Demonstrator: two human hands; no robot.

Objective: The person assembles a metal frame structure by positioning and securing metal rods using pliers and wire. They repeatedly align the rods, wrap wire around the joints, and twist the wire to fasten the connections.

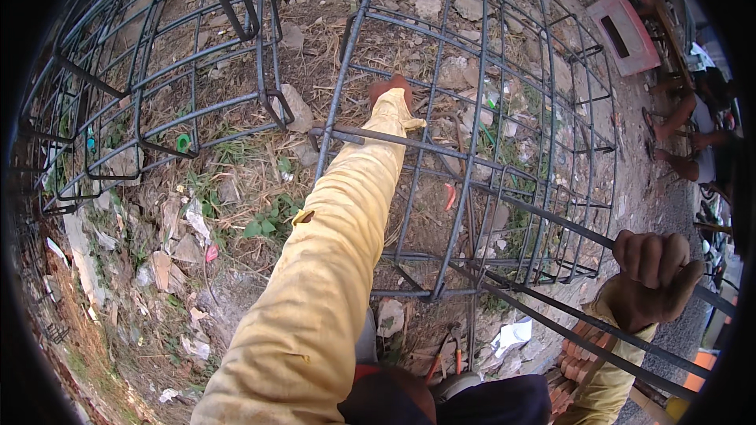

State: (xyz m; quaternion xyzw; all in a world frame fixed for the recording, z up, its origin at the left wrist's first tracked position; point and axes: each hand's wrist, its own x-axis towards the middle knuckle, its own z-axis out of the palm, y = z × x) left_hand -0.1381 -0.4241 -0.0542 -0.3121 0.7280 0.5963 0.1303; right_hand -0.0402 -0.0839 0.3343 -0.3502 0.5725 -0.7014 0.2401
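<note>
My left arm, in a worn yellow sleeve, reaches forward over a rebar cage (465, 181). My left hand (391, 88) is closed at a thin crossbar of this cage, its fingers partly hidden. On the right, my right hand (657, 271) wraps round a long steel rod (559, 222), which slants across the cage toward the lower right. Two more rods (598, 338) run below it in nearly the same direction. Pincers with orange handles (436, 366) lie on the ground just in front of me.
A second rebar cage (169, 71) stands at the left. Stones, dry grass and litter cover the ground, with a white scrap (512, 335) near the rods. Stacked reddish bricks (571, 374) are at the lower right. At the far right are seated people (693, 126) and a pink slotted box (624, 34).
</note>
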